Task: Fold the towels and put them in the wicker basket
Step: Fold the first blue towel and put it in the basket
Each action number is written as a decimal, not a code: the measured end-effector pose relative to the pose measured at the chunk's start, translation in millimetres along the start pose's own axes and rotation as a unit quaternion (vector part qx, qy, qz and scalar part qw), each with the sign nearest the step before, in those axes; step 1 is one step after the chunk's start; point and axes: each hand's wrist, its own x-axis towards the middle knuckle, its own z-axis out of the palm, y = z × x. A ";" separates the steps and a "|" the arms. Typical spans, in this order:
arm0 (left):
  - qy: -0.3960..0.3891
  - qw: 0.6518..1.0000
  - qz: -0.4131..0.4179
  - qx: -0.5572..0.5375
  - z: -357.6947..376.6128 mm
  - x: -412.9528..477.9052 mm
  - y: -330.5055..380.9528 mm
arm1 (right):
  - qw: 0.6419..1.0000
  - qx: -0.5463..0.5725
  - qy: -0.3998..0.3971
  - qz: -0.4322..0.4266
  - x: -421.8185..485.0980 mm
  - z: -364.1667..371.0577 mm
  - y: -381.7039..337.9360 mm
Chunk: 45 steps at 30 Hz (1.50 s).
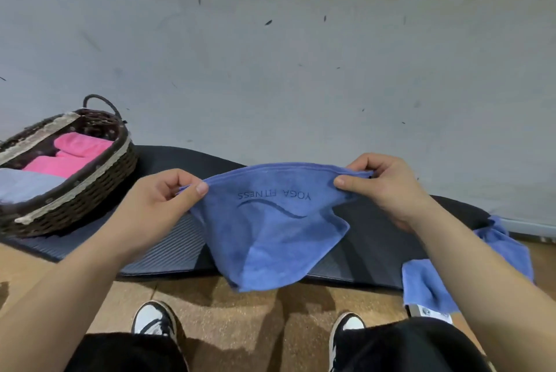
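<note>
Pinching top corners of blue towel lettered "YOGA FITNESS": left hand, right hand.

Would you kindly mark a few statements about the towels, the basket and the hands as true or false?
1. The left hand and right hand both pinch the top edge of the held towel. True.
2. The basket is empty. False: it holds pink towels and a pale towel.
3. The basket stands to the person's left. True.
4. The held towel lies flat on the mat. False: it hangs from the hands above the mat.
5. A second blue towel lies to the person's right. True.
</note>
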 end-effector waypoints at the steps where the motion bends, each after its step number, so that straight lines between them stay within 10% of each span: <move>1: -0.012 1.000 0.005 -0.013 -0.1 -3.7 8.5 | 1.000 0.009 0.013 -0.010 -14.7 -8.2 -3.5; 7: -0.067 0.995 -0.011 -0.074 4.6 -10.6 54.7 | 0.997 0.070 0.029 0.027 -51.5 -40.7 -9.5; 12: -0.043 0.995 -0.013 0.094 19.6 6.7 48.1 | 0.981 -0.171 0.088 0.008 -32.3 -42.0 5.1; 24: -0.024 0.902 0.013 0.431 52.5 129.7 -21.5 | 0.799 -0.597 0.069 -0.008 63.6 -29.0 53.6; 34: -0.081 0.878 -0.051 0.469 75.6 162.3 -78.4 | 0.834 -0.543 0.033 0.093 116.3 -15.8 119.5; 40: -0.166 0.889 0.044 0.424 73.9 89.8 -66.9 | 0.882 -0.460 -0.085 0.067 57.7 35.1 88.8; 45: -0.297 0.829 0.115 0.461 69.2 22.1 -67.5 | 0.893 -0.374 -0.213 0.131 -5.2 64.6 80.2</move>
